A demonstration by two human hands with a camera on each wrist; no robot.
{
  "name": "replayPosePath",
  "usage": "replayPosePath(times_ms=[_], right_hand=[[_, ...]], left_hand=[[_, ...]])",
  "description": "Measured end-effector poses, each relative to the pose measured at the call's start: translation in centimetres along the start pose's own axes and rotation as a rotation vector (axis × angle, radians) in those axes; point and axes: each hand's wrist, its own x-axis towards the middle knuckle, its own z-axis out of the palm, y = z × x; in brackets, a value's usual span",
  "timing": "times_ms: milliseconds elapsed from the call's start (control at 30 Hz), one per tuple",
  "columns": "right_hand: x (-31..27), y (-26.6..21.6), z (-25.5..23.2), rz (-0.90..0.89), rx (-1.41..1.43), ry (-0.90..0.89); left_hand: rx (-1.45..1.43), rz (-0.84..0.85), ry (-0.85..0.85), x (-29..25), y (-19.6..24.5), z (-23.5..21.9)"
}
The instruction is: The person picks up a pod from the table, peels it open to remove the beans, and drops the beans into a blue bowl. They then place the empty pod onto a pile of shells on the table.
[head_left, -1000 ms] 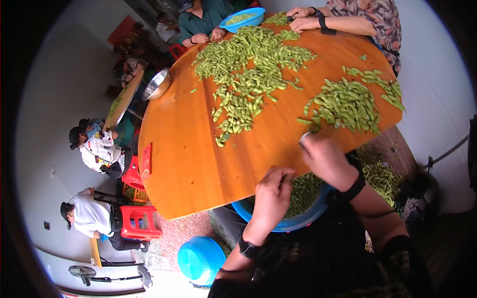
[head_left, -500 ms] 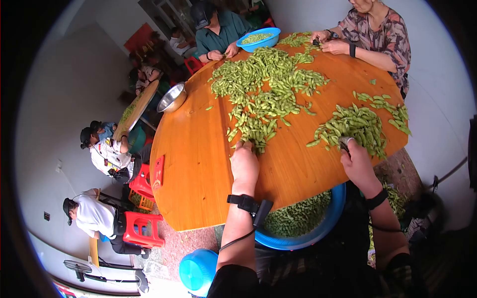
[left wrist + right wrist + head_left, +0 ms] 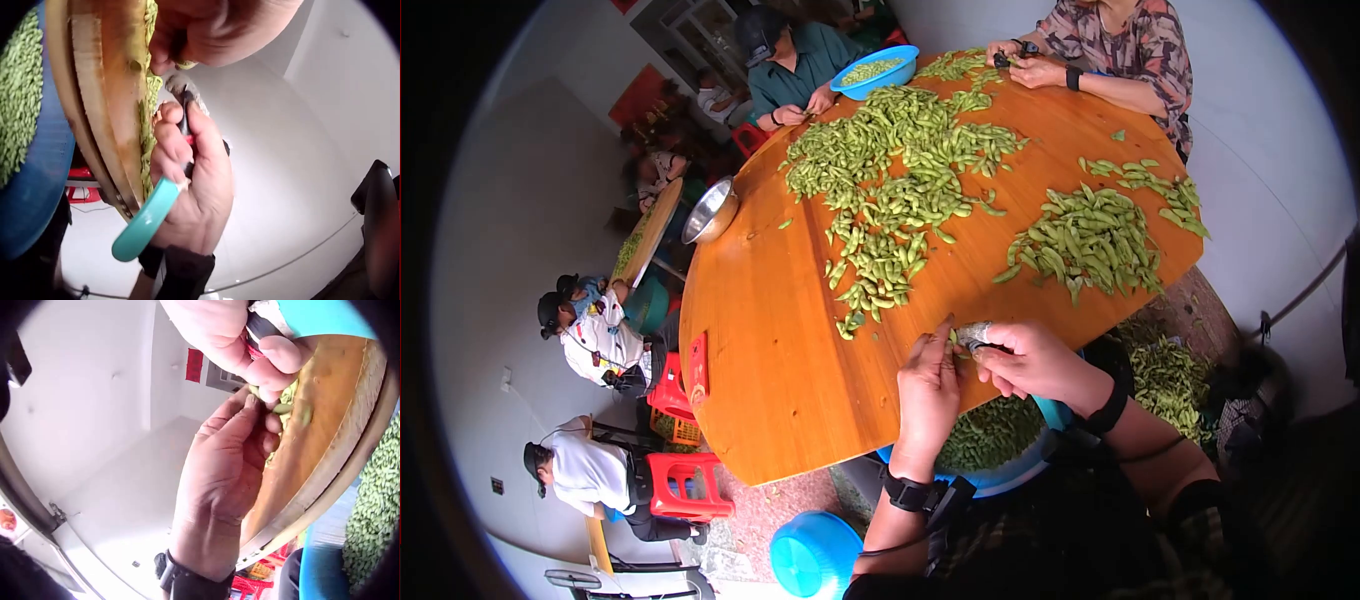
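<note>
- Two hands meet at the near edge of the round wooden table (image 3: pixel 800 330) in the head view: left hand (image 3: pixel 928 385) pinches an edamame pod (image 3: pixel 951 338), right hand (image 3: pixel 1035 362) grips a small cutter (image 3: pixel 974 334) at the pod's end. Step looks like trimming; next likely a snip, then a drop into the blue basin (image 3: pixel 1000 470) below the edge.
- Head view, room: main pod pile (image 3: pixel 890 170) mid-table, smaller pile (image 3: pixel 1090 235) on the right, steel bowl (image 3: pixel 712 210) at the rim, other people seated, red stools (image 3: pixel 675 490) on the floor.
- Left wrist view: right hand (image 3: pixel 194 187) curled round the cutter, teal handle (image 3: pixel 144 222) showing, table edge beside.
- Right wrist view: left hand (image 3: pixel 222 481) fingertips closed on the pod (image 3: pixel 282 407) over the table edge.
</note>
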Motion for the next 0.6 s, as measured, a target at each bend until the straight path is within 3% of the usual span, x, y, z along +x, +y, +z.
replayPosePath(times_ms=[233, 400, 467, 600], right_hand=[[-0.5, 0.8, 0.5, 0.009, 0.002, 0.023], [-0.6, 1.4, 0.9, -0.003, 0.038, 0.057], [-0.3, 2.1, 1.0, -0.084, 0.066, 0.07], [-0.8, 1.1, 0.9, -0.01, 0.134, 0.051]], left_hand=[[0.26, 0.143, -0.016, -0.7, 0.8, 0.1], [0.225, 0.089, -0.014, -1.1, 0.8, 0.0], [0.182, 0.045, -0.016, -1.2, 0.7, 0.0], [0.095, 0.031, 0.019, -1.2, 1.1, -0.3]])
